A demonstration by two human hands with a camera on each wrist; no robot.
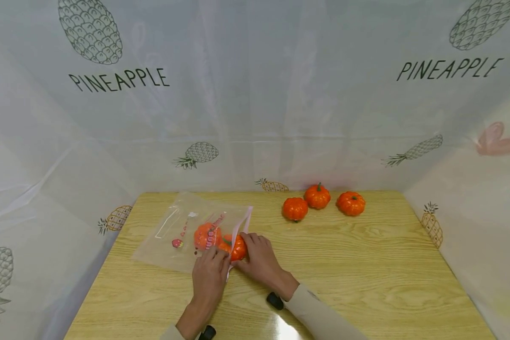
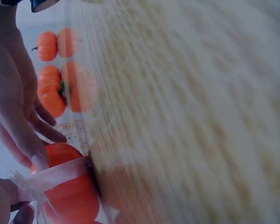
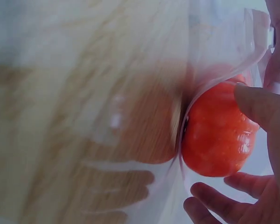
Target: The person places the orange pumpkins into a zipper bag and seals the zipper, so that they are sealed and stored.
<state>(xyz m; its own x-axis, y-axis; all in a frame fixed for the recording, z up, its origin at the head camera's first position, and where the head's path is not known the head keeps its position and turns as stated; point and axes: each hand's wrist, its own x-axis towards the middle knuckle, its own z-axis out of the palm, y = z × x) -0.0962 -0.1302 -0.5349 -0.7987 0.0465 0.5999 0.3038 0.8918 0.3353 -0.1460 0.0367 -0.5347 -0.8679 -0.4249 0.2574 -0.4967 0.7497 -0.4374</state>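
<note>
A clear plastic zip bag (image 1: pixel 165 245) with pink print lies flat on the left of the table, its pink-edged mouth to the right. One small orange pumpkin (image 1: pixel 204 236) shows through the plastic, inside. A second pumpkin (image 1: pixel 239 249) straddles the mouth, its stemmed side under the film. My right hand (image 1: pixel 261 259) holds this one from the right, thumb (image 3: pixel 252 100) on one side and fingertips (image 3: pixel 233 179) at the other. With my left hand (image 1: pixel 210 274) I pinch the bag's rim (image 2: pixel 60 173) at its near side, beside the pumpkin.
Three more pumpkins stand near the table's back edge: a left one (image 1: pixel 295 209), a middle one (image 1: pixel 317 196) and a right one (image 1: pixel 351 203). White sheeting (image 1: pixel 246 108) with pineapple prints encloses the wooden table (image 1: pixel 344 274) at the back and sides.
</note>
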